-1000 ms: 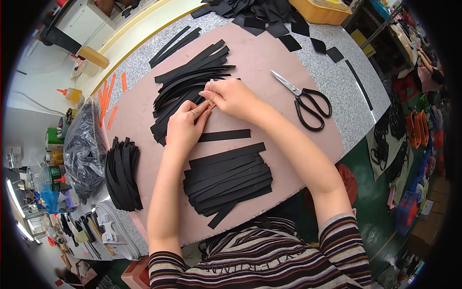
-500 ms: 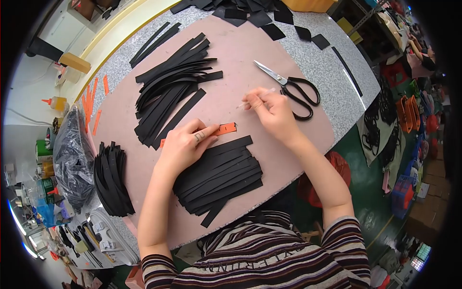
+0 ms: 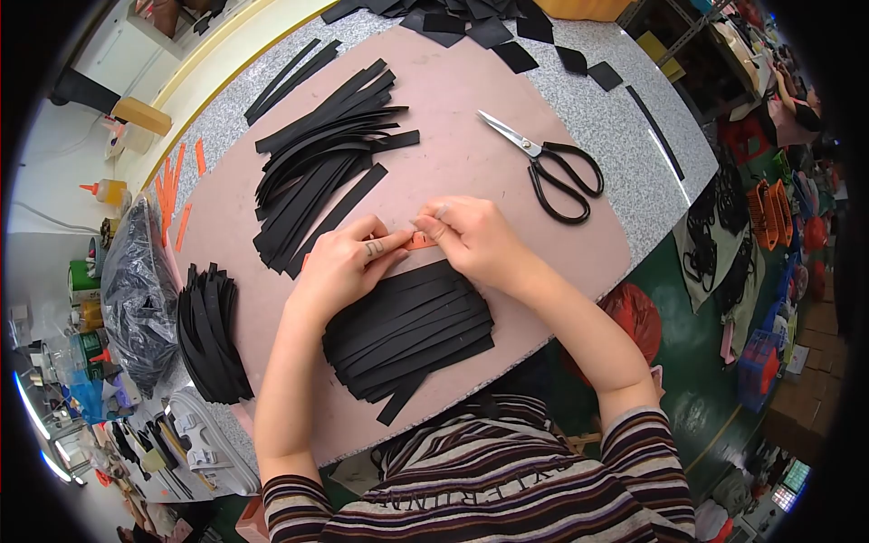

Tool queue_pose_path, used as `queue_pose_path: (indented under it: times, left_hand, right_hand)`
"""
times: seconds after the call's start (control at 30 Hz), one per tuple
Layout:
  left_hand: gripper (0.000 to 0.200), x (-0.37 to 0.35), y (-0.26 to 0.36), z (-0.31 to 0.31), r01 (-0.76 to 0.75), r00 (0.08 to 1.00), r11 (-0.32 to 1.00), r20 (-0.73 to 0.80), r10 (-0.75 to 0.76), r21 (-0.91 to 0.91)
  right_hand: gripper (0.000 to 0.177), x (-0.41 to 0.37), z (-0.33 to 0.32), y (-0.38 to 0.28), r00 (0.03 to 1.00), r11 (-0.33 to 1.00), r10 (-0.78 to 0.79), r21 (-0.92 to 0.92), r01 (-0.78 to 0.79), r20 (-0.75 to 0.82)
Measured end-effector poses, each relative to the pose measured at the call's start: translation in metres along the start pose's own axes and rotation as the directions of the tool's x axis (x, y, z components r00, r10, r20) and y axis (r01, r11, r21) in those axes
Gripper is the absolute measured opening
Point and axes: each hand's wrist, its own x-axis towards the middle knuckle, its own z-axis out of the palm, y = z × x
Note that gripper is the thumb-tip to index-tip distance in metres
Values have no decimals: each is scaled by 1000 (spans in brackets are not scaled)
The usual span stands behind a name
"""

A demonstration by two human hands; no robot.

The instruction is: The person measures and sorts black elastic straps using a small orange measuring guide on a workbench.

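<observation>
Right hand [image 3: 471, 237] is back from beside the scissors [image 3: 554, 170]. Half a second ago it was out there holding a thin pale sliver; now its fingers are pinched narrow on the end of the orange strip [image 3: 420, 241]. Left hand [image 3: 348, 262] hasn't moved: fingers flat, pressing the strip onto the pink mat [image 3: 471, 100], just above the stack of black strips [image 3: 407, 326]. Sliver no longer visible. Reads as both hands on the strip's end — most of it is hidden under them.
</observation>
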Motion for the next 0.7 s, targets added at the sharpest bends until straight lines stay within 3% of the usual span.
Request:
queue_pose_path:
  times: [0.13,0.23,0.27,0.33,0.37,0.47,0.57,0.63,0.67,0.7]
  left_hand:
    - [28,-2,-4,2,3,1000,1000,7,-3,0]
    - [27,-7,1,-3,56,994,997,-92,-61,-53]
    - [27,-8,2,-7,76,987,994,-135,-86,-77]
    - [28,-13,-9,-19,87,911,994,-399,-104,-60]
    - [29,-17,-14,-25,95,848,994,-519,-109,-54]
    - [30,-31,-15,-48,212,826,977,-528,-196,-31]
    - [29,-56,-20,-61,290,788,957,-563,-250,-19]
    - [29,-74,-24,-71,288,760,955,-623,-184,69]
    - [29,-85,-30,-74,304,744,951,-637,-200,57]
    - [29,-93,-34,-75,321,727,946,-651,-217,43]
  right_hand:
    - [24,6,7,2,997,997,-71,8,71,-10]
    - [19,7,-7,-10,994,999,11,-31,-7,109]
    - [17,6,-3,-10,996,995,-81,-47,83,48]
    - [12,8,13,-5,962,963,-261,-95,253,-81]
    - [10,12,21,-4,923,900,-384,-223,374,0]
    - [10,24,47,0,755,591,-599,-489,642,267]
    - [23,25,40,-1,713,615,-538,-369,697,450]
    - [23,6,34,-12,620,567,-658,-261,781,427]
    - [23,-5,29,-20,607,627,-595,-169,761,527]
    - [22,-12,32,-18,658,699,-588,-113,706,470]
